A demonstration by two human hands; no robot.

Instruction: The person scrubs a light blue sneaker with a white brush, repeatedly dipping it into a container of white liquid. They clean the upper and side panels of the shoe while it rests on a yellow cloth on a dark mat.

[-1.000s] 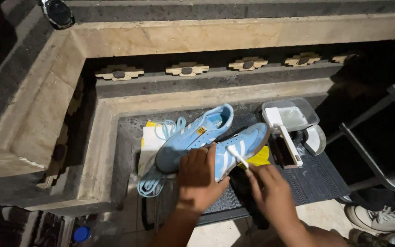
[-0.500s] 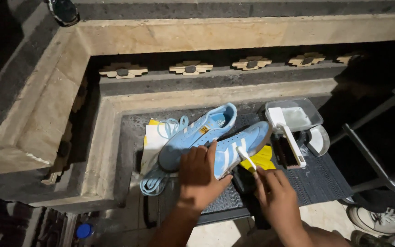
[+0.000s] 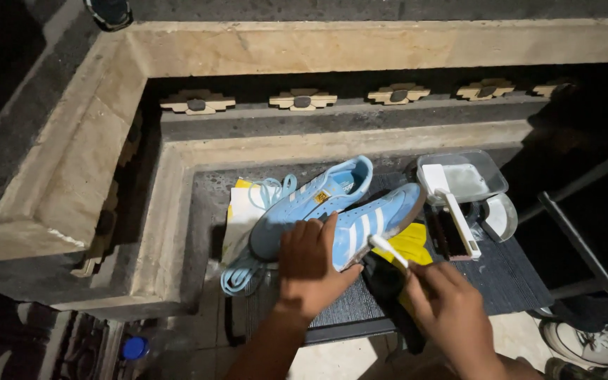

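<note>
The nearer blue shoe (image 3: 371, 224) lies on its side on a dark ribbed mat (image 3: 501, 271), inside a large stepped stone recess (image 3: 177, 169) whose pale ledges wall it in on the far and left sides. This light blue trainer has white stripes on its flank and a tan sole edge, with its toe pointing right. A second blue shoe (image 3: 318, 197) of the same kind rests just behind it, touching it, its toe toward the far right and a small yellow tag on its tongue. Loose pale blue laces (image 3: 248, 271) trail off the left of the pair, over a white and yellow sheet (image 3: 242, 211).

To the right stands a clear plastic tub (image 3: 476, 176) with a white block in it; what the block is cannot be told. A long brush (image 3: 453, 229) with dark bristles and a white back lies just in front, one end against the tub, and a round lid (image 3: 499, 217) sits beside it. A yellow cloth (image 3: 408, 246) shows under the nearer shoe's toe end, and a black cloth (image 3: 388, 281) lies beside it.

The left hand (image 3: 311, 264) presses flat on the nearer shoe's heel end, fingers spread over it. The right hand (image 3: 452, 313) is closed around a small white-handled brush (image 3: 387, 250), whose tip touches the shoe's side.
</note>
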